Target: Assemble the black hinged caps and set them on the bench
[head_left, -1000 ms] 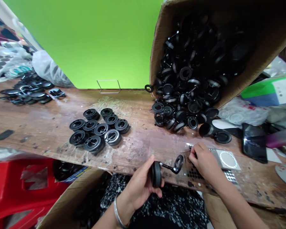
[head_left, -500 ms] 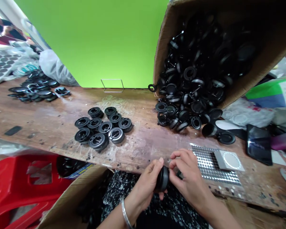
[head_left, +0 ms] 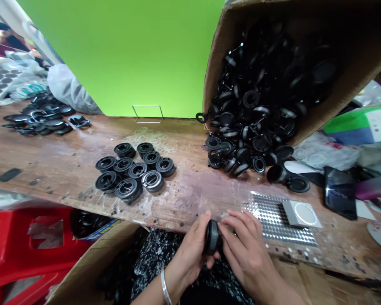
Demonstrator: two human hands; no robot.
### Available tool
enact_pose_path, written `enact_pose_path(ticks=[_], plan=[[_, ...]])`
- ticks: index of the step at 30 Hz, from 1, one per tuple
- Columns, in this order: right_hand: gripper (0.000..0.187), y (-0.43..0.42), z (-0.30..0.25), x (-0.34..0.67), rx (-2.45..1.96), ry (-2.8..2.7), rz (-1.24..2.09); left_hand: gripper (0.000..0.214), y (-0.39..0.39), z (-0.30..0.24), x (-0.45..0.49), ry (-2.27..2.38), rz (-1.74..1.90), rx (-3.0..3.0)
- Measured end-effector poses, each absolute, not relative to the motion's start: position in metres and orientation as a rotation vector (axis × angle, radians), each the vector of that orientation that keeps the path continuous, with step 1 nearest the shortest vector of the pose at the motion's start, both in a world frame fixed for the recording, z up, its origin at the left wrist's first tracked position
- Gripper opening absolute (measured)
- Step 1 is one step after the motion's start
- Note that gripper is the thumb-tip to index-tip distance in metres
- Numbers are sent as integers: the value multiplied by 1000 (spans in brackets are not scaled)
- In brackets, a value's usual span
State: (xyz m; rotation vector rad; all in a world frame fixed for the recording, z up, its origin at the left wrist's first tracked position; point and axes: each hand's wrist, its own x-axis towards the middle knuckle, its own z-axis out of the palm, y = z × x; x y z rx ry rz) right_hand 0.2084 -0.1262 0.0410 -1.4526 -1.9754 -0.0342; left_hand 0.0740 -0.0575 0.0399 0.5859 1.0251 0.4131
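My left hand [head_left: 193, 248] is closed on a round black ribbed part [head_left: 211, 237], held on edge over my lap at the table's front edge. My right hand [head_left: 243, 243] is at the part's right side, fingers bent and drawn together against it. Whatever its fingertips pinch is hidden. Beyond my hands, to the left, a group of similar round black parts [head_left: 127, 189] stands on the wooden table, some of them stacked. A tipped cardboard box [head_left: 214, 55] at the right spills many loose black round parts [head_left: 231, 131] onto the table.
A silvery dotted sheet [head_left: 269, 216] with a small pale block [head_left: 301, 214] lies right of my hands, near a dark phone [head_left: 339, 192]. A green panel [head_left: 123, 55] rises behind. Shiny black pieces [head_left: 41, 114] lie far left, a red stool [head_left: 15, 250] below.
My right hand has turned, its fingers coming closer together against the black part's side. The left hand keeps its hold, and the whole view has shifted slightly.
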Motion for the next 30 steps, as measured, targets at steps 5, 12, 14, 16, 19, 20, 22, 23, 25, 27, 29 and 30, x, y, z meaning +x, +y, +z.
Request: enact_pose_path(ticks=[5,12,14,16,19,20,22,23,25,27,29,30], plan=[[23,-119,42,242,-1614,-1821,224,47,-54,41,73,985,412,643],[21,-98,4,320,-2209,-1598,-232,45,-48,41,74,910,463,657],[21,-94,-2,325,-2257,-1644,-248,43,-48,40,75,905,451,640],[19,-91,-3,325,-2288,-1699,-233,43,-47,40,76,899,455,619],[15,-85,1,323,-2337,-1758,-210,44,-46,40,78,893,477,598],[14,-84,2,323,-2345,-1761,-207,43,-46,40,79,900,487,592],[13,-81,3,322,-2358,-1761,-216,42,-46,41,80,922,510,583],[12,-80,2,321,-2367,-1760,-228,41,-46,41,80,933,524,586],[10,-81,-1,319,-2384,-1757,-270,41,-46,41,80,949,560,597],[11,-84,-2,316,-2372,-1755,-350,42,-46,41,79,957,600,606],[13,-89,2,309,-2278,-1717,-424,44,-47,41,78,965,640,615],[12,-92,6,303,-2188,-1680,-434,44,-47,41,77,969,658,624]])
